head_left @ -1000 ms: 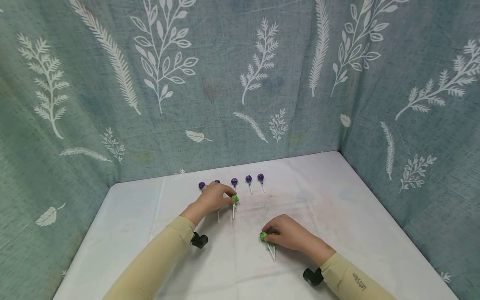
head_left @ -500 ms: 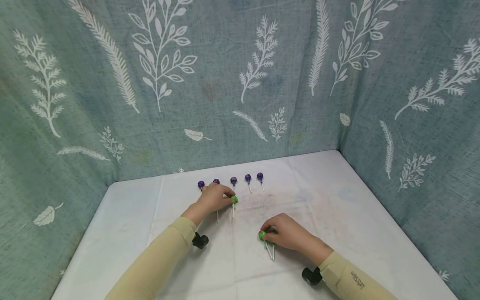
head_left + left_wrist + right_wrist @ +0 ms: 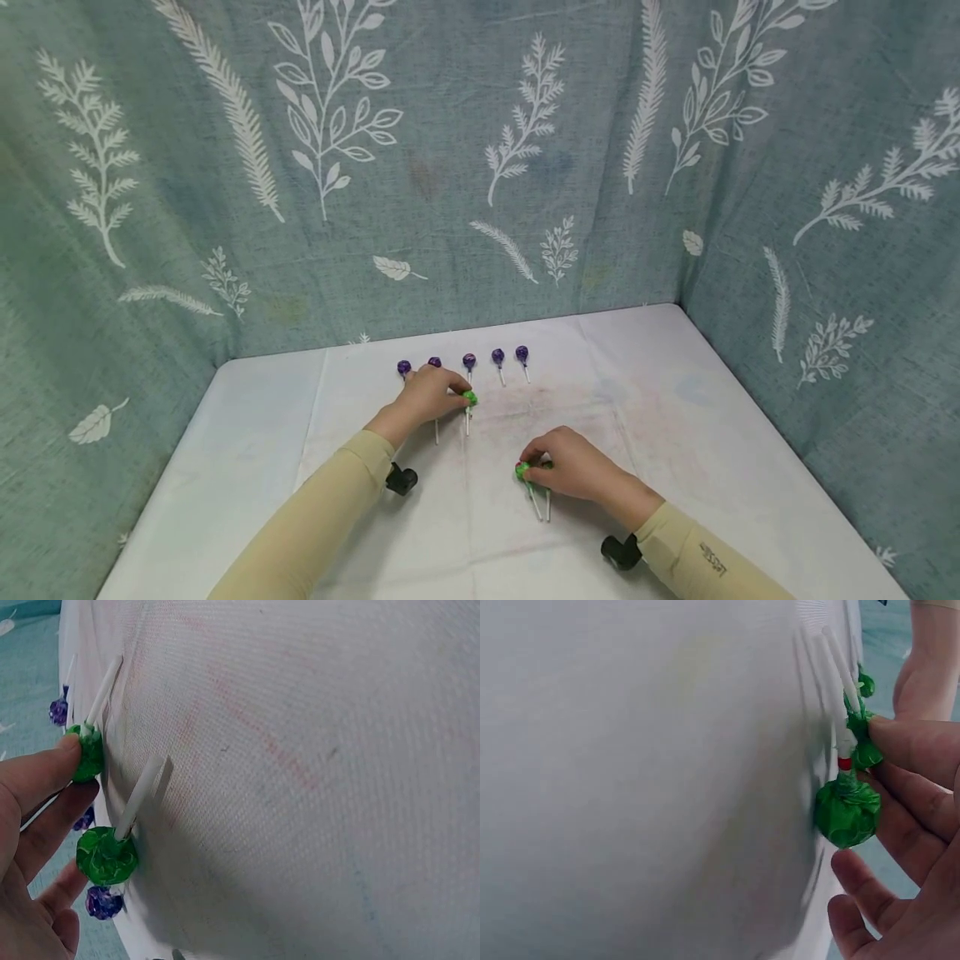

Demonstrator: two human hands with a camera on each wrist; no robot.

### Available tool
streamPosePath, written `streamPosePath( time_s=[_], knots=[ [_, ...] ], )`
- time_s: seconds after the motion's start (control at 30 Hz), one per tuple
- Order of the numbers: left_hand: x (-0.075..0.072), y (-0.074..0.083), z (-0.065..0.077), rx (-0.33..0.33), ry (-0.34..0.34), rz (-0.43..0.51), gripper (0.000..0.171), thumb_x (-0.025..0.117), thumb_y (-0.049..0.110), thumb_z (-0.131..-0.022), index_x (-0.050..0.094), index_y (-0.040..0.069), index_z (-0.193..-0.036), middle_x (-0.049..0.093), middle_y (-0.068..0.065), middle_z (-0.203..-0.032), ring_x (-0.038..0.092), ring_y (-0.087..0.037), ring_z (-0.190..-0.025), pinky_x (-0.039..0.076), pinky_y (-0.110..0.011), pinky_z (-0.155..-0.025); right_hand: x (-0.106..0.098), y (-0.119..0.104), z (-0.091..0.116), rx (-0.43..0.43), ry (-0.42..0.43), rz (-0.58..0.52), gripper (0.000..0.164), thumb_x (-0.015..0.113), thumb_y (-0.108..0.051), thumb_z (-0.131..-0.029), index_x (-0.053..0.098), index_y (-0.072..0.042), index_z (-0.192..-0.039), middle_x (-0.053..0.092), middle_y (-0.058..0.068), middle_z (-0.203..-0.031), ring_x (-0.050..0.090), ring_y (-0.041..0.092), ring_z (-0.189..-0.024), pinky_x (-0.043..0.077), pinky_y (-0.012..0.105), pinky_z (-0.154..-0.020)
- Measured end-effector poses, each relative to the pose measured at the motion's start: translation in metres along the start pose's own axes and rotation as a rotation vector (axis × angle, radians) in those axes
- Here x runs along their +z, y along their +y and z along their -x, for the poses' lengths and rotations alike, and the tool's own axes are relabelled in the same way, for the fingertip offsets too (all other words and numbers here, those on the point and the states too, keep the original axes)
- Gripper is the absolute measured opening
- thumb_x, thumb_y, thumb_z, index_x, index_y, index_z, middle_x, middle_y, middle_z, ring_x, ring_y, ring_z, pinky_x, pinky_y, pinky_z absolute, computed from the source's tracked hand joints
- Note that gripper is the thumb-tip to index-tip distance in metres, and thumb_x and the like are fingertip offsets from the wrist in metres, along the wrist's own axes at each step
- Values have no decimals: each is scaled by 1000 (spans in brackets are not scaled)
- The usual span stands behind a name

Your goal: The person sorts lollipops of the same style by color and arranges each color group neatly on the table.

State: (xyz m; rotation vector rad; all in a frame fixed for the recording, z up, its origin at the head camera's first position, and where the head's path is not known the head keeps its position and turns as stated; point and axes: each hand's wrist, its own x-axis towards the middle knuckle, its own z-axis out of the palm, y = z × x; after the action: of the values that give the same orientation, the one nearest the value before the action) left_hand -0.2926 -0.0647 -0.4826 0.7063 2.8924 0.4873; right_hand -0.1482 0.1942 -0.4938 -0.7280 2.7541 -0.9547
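Observation:
In the head view a green-wrapped lollipop (image 3: 470, 398) is pinched by its candy end between the thumb and finger of my left hand (image 3: 426, 395). The left wrist view shows that lollipop (image 3: 90, 759) and a second green lollipop (image 3: 107, 856) lying below the hand. Nearer to me, my right hand (image 3: 576, 463) pinches another green lollipop (image 3: 522, 472), its stick pointing toward me. Beside it lies a further green lollipop (image 3: 847, 812), close under the fingers in the right wrist view. The right hand partly hides that one in the head view.
Several purple-wrapped lollipops (image 3: 498, 356) form a row along the back of the white-covered table (image 3: 675, 400), sticks toward me. The left hand partly covers the row's left end. A leaf-patterned curtain (image 3: 450, 167) stands behind and at both sides.
My right hand has edged slightly left with its lollipop, and the two sticks, whose ends nearly met before, now lie apart and almost parallel. The left hand stays almost in place.

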Motion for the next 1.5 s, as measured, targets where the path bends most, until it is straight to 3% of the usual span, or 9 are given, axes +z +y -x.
streamPosePath(
  time_s=[0.37,0.6,0.83,1.5],
  knots=[
    [-4,-1,1,-13,0,10,21,77,37,-87,77,30,-106,71,15,-99,55,-24,-114,30,-61,-98,-10,-13,-21,-12,28,40,11,74,-26,-90,76,-19,-99,68,-17,-87,63,5,-85,51,29,-76],
    [-5,-1,2,-7,-3,-1,18,77,37,-87,77,32,-105,71,18,-97,55,-24,-114,32,-58,-97,-21,-22,-34,69,43,61,16,73,-28,-92,76,-19,-104,69,-13,-92,65,15,-96,51,36,-83],
    [-4,1,5,-11,-15,-4,19,77,38,-87,77,32,-105,71,19,-97,54,-26,-116,32,-58,-97,-30,-28,-48,98,58,61,15,73,-25,-92,75,-17,-104,70,-7,-94,66,22,-97,51,40,-81],
    [-5,0,7,-8,-15,-11,21,78,38,-86,78,30,-105,71,18,-96,55,-24,-111,35,-53,-92,-35,-9,-91,241,102,91,21,71,-28,-93,74,-15,-109,69,-3,-99,64,23,-101,51,41,-83]
  ],
)
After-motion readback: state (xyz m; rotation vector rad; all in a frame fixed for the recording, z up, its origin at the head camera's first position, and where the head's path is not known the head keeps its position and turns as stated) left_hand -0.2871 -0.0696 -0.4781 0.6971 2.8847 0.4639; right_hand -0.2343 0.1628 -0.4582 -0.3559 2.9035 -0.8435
